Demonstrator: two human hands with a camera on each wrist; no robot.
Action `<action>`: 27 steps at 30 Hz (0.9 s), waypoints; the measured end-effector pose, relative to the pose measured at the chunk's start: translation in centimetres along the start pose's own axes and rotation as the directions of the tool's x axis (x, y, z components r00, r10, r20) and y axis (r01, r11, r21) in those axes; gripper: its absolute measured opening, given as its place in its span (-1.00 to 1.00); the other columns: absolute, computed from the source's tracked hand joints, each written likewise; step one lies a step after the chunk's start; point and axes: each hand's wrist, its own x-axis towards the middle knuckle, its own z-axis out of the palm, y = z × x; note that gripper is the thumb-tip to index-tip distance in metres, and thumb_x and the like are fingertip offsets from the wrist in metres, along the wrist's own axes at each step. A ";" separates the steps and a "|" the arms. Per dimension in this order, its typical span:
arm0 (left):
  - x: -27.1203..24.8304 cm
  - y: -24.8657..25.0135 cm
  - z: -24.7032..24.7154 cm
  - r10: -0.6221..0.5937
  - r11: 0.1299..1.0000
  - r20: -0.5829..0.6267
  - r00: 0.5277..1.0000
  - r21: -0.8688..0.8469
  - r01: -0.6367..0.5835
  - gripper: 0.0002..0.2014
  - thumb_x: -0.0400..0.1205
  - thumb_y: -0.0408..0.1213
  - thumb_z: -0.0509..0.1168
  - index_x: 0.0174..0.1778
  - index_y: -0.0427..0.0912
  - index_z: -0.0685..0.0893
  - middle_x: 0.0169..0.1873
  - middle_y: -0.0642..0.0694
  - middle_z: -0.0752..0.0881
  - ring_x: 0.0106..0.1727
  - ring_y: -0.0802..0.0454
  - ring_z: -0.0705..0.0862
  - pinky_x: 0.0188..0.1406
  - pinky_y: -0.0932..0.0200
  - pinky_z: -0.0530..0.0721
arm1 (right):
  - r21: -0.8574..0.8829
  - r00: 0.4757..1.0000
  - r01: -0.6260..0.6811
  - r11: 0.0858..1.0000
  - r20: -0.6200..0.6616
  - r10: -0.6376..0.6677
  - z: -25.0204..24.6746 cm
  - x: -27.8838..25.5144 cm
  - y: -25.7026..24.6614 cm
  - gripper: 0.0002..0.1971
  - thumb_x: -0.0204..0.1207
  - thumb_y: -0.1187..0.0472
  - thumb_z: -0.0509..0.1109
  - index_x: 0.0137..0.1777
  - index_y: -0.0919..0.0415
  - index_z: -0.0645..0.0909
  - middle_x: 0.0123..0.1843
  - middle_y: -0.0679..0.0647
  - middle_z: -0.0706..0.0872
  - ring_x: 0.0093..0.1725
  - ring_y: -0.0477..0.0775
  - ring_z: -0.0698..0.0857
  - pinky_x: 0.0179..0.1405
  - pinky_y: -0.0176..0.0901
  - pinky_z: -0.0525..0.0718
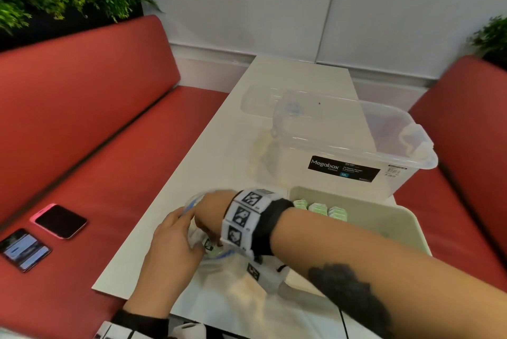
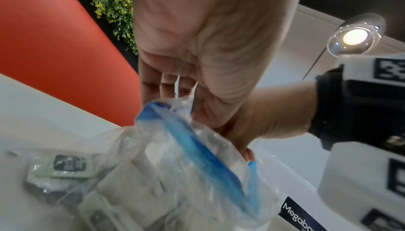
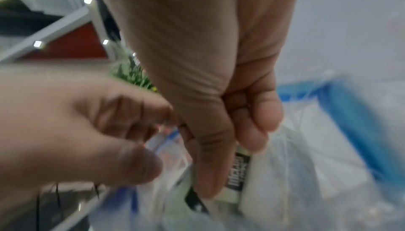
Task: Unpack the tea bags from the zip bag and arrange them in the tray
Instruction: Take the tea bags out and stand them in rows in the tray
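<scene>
Reaching into the zip bag [image 1: 219,261] at lower centre, the right hand [image 3: 210,113] pinches one tea bag [image 3: 235,174]; the left hand [image 1: 170,245] grips the bag's rim. Three tea-bag stacks [image 1: 318,208] stand in the tray [image 1: 384,218], centre right.

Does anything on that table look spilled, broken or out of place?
Nothing stands out. The tea bags already in the tray stand in a neat row, the zip bag is open in both hands, and the clear storage box sits upright.
</scene>
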 end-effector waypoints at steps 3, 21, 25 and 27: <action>-0.2 0.9 -0.6 0.007 0.998 0.009 1.000 -0.061 -0.006 -0.46 0.55 -0.56 0.18 0.46 -0.13 0.48 0.46 -0.10 0.45 0.46 -0.04 0.40 0.31 0.32 0.28 | 0.244 0.995 0.083 0.966 -0.075 -0.066 -1.0 -1.1 1.6 -0.88 0.41 0.37 0.46 -0.25 0.19 0.60 -0.23 0.07 0.74 -0.34 -0.05 0.59 -0.44 -0.32 0.46; 0.1 6.6 -1.6 -0.047 0.412 0.077 0.996 -0.907 0.090 -0.70 0.63 -0.18 0.16 0.19 -0.18 0.65 -0.08 -0.23 0.81 -0.07 -0.16 0.80 -0.12 -0.01 0.79 | 0.895 0.919 0.237 0.378 -0.333 0.212 -1.2 -4.5 5.0 -0.78 0.39 0.36 0.54 -0.27 0.12 0.54 -0.44 0.08 0.64 -0.66 -0.10 0.56 -0.58 -0.33 0.55; 0.6 6.8 -0.8 -0.118 0.193 0.213 0.970 -0.953 0.233 -0.72 0.74 -0.26 0.04 0.17 -0.23 0.62 0.00 -0.22 0.79 -0.04 -0.12 0.78 -0.13 0.02 0.78 | 0.888 0.895 0.199 0.414 -0.337 0.293 -0.5 -3.9 4.8 -0.80 0.38 0.30 0.57 -0.23 0.14 0.56 -0.42 0.05 0.63 -0.66 -0.15 0.55 -0.59 -0.36 0.54; 0.8 6.6 -0.6 -0.130 0.136 0.243 0.961 -0.956 0.261 -0.75 0.72 -0.28 0.07 0.15 -0.22 0.63 -0.03 -0.20 0.80 -0.07 -0.08 0.79 -0.20 0.09 0.80 | 0.887 0.884 0.189 0.421 -0.341 0.320 -0.3 -3.7 4.7 -0.80 0.38 0.30 0.57 -0.20 0.14 0.56 -0.38 0.05 0.64 -0.66 -0.18 0.55 -0.59 -0.38 0.54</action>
